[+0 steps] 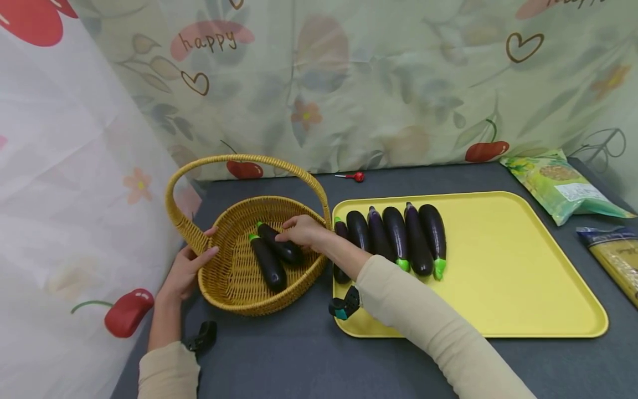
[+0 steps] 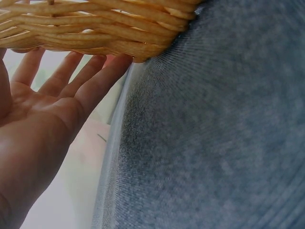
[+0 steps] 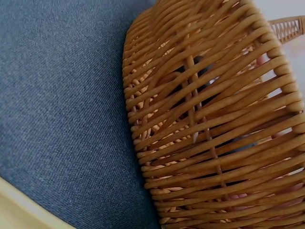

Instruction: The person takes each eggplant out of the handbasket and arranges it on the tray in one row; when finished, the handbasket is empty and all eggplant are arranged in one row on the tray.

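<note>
**Bracing on One Side, Leaning In on the Other**

A person's left hand [image 1: 185,271] is clasping an oval, golden wicker basket [image 1: 239,277] at the foot of its tall arched handle [image 1: 249,159], the thumb [image 1: 206,255] lapping over the rim and the fingers [image 2: 103,82] touching the weave from outside, presumably to keep the light basket from sliding. The right hand [image 1: 305,231] is resting over the upper of two glossy, dark-purple eggplants [image 1: 286,251] inside; whether it is pinching or only touching, we cannot tell, as the wicker wall is blocking the right wrist view. The second eggplant [image 1: 269,266] is lying just beside it, the raised sides likely keeping both from rolling away.

Six more eggplants [image 1: 396,233] are lying in a row at the left end of a yellow, round-cornered tray [image 1: 518,266], perhaps for a short reach. A cream sleeve [image 1: 433,327] is crossing that tray because the basket is sitting to its left. A red lollipop [image 1: 358,177] is lying behind on the dark grey tabletop [image 1: 279,354].
</note>
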The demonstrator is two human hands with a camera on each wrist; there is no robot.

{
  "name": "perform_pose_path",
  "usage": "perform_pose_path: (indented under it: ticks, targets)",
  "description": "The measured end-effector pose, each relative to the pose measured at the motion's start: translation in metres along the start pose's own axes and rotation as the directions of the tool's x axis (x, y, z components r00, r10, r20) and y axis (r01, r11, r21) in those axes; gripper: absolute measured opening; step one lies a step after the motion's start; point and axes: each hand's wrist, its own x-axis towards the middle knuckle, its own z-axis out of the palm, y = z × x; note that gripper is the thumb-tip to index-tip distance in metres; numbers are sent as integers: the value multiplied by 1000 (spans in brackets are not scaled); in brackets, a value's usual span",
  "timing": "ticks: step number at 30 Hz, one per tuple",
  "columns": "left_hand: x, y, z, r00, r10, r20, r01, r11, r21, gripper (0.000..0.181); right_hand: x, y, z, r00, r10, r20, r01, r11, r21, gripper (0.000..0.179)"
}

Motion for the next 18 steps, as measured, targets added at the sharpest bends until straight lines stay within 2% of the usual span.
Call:
perform_pose_path:
  ticks: [7,18]
  targets:
    - [0,-3,-1,1000,22,19,-22,1000,-11,51,3,2,3,1000,30,9,-29,999,-20,45]
    - [0,-3,-1,1000,18,24,-17,1000,-17,51,7,3,3,995,38,95,-29,995,-100,52]
